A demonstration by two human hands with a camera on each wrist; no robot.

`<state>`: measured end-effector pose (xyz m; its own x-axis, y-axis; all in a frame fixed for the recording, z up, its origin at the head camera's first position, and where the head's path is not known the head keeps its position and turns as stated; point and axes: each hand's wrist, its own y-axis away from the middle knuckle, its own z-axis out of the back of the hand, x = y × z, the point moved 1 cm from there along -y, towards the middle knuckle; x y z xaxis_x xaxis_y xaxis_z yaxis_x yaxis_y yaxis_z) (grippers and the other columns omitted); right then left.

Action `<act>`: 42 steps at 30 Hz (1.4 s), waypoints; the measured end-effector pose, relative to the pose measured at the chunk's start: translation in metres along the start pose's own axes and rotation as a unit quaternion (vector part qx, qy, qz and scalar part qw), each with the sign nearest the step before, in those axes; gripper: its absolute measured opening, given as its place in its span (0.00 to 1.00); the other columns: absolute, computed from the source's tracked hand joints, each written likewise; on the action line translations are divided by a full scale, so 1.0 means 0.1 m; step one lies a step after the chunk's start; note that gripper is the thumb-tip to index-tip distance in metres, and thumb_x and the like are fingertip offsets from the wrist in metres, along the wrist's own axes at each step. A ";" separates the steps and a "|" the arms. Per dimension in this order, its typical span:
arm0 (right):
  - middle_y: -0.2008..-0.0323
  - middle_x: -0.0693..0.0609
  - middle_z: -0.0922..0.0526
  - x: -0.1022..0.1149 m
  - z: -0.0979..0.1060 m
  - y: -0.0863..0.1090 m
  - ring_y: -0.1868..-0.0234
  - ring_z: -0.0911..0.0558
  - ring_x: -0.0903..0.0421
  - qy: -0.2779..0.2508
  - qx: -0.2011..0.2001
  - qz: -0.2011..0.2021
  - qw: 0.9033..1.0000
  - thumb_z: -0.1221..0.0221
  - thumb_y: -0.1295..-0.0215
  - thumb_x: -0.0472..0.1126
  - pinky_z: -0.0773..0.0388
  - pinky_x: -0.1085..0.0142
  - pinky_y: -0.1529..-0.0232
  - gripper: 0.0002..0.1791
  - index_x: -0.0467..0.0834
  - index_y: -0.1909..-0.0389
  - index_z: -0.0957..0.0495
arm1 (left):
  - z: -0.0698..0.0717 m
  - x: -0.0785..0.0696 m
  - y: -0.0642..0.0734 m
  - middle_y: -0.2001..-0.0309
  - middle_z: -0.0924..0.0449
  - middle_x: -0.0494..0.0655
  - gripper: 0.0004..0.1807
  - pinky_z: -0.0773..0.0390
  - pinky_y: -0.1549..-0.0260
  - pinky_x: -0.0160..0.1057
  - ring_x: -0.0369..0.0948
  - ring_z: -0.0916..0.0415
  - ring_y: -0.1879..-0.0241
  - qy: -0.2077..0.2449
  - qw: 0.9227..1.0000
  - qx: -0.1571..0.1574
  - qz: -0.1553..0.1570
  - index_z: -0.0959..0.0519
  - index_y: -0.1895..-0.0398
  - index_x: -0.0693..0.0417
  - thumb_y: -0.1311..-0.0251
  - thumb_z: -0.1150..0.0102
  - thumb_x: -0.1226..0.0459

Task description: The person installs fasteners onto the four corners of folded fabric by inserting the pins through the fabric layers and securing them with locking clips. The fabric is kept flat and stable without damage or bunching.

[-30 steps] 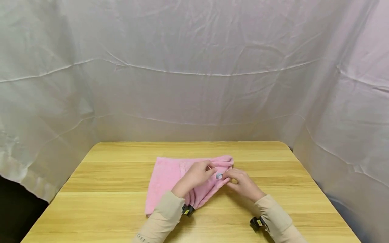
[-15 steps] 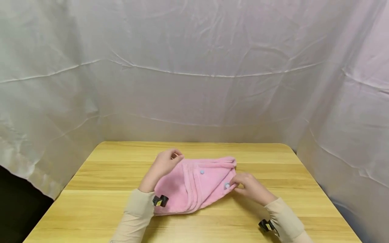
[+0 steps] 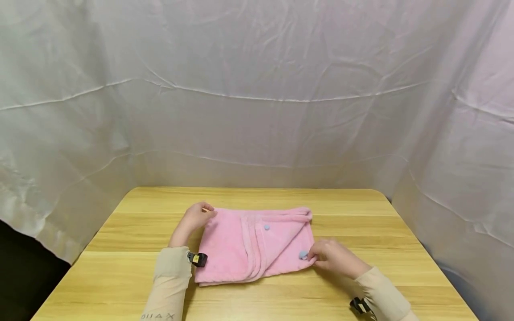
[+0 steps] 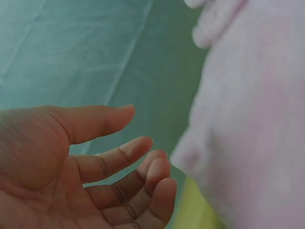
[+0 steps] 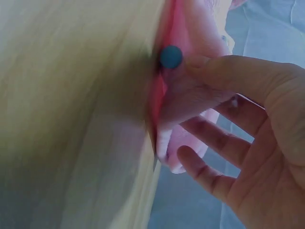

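Observation:
A pink fleecy towel (image 3: 225, 249) with blue buttons lies folded on the table, with banded folds down its middle. My right hand (image 3: 335, 258) pinches its near right corner between thumb and fingers, right beside a blue button (image 3: 303, 255). The right wrist view shows the thumb on the raised corner, close to the button (image 5: 171, 57). Another blue button (image 3: 267, 227) sits near the middle folds. At the far left corner is my left hand (image 3: 195, 219). In the left wrist view the left hand's fingers (image 4: 119, 157) are loosely bent and apart, with a gap before the towel.
The wooden table (image 3: 120, 276) has rounded far corners. Pale hanging sheets (image 3: 257, 133) enclose it at the back and on both sides. Small black cameras are strapped at the left wrist (image 3: 197, 259) and right wrist (image 3: 360, 306).
My left hand has moved left from the towel's middle to its far left corner. The right hand has drawn its corner toward the near right, and the towel lies flatter and more spread.

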<state>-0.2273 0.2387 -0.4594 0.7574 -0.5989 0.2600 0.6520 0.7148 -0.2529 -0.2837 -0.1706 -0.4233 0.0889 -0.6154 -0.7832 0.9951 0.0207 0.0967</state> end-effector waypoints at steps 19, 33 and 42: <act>0.60 0.49 0.14 0.09 0.46 -0.60 0.60 0.17 0.53 -0.056 0.017 -0.008 0.998 0.36 0.39 0.42 0.19 0.62 0.57 0.11 0.42 0.59 0.18 | -0.05 0.31 -0.09 0.52 0.22 0.62 0.22 0.22 0.65 0.39 0.45 0.23 0.63 0.029 0.999 0.020 0.035 0.27 0.46 0.67 0.43 0.37 0.67; 0.49 0.45 0.17 0.19 0.27 -1.55 0.45 0.20 0.49 -0.069 0.087 -0.023 0.994 0.36 0.38 0.43 0.25 0.53 0.42 0.22 0.41 0.44 0.24 | -0.09 0.37 -0.14 0.53 0.23 0.63 0.21 0.23 0.66 0.38 0.45 0.25 0.63 0.021 0.998 0.018 0.054 0.27 0.48 0.73 0.43 0.37 0.68; 0.47 0.44 0.19 0.11 -0.02 -1.84 0.43 0.22 0.48 -0.110 0.177 -0.107 0.972 0.35 0.41 0.42 0.27 0.55 0.39 0.27 0.40 0.41 0.26 | -0.10 0.37 -0.11 0.76 0.35 0.46 0.08 0.35 0.77 0.34 0.39 0.37 0.77 0.022 0.998 0.018 0.063 0.28 0.70 0.63 0.42 0.38 0.68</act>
<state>-0.3390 0.0997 -0.4122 0.5545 -0.6841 0.4739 0.7118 0.6849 0.1557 -0.2913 -0.1853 -0.4594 0.2157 -0.5746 -0.7895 0.9738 0.0667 0.2175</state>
